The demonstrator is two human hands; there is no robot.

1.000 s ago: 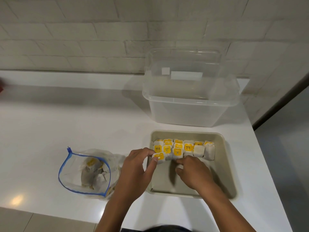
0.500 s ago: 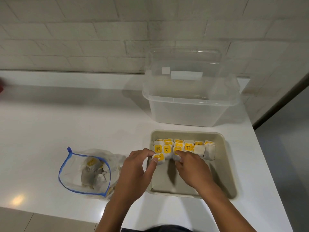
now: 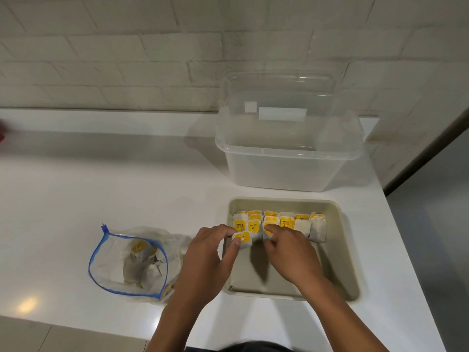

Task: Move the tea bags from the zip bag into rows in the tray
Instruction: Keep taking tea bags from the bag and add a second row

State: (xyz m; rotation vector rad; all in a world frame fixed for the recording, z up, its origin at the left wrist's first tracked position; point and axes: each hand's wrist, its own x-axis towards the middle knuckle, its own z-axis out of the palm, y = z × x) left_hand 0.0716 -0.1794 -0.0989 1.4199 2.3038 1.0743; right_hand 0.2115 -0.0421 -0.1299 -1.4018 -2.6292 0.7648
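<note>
So the left hand (image 3: pixel 203 257) has a yellow-tagged tea bag (image 3: pixel 242 238) pinched between thumb and fingertips at the near-left end of the packed rows. The right hand (image 3: pixel 291 252) is curled just beside it, fingertips pressing down on the bags in the middle of the front row; can't tell if it's actually gripping one or just nudging them straight.

Just past both hands, the rows of tea bags (image 3: pixel 276 222) fill the far part of the beige tray (image 3: pixel 345 250); the near part under the wrists is bare. Off to the left of the left hand sits the zip bag (image 3: pixel 127 265), mouth open, a few bags still inside.

These look feather-light, soft and papery, so they'd probably crush or tear easily. I'd pinch the flat sides gently, not the string or tag.
</note>
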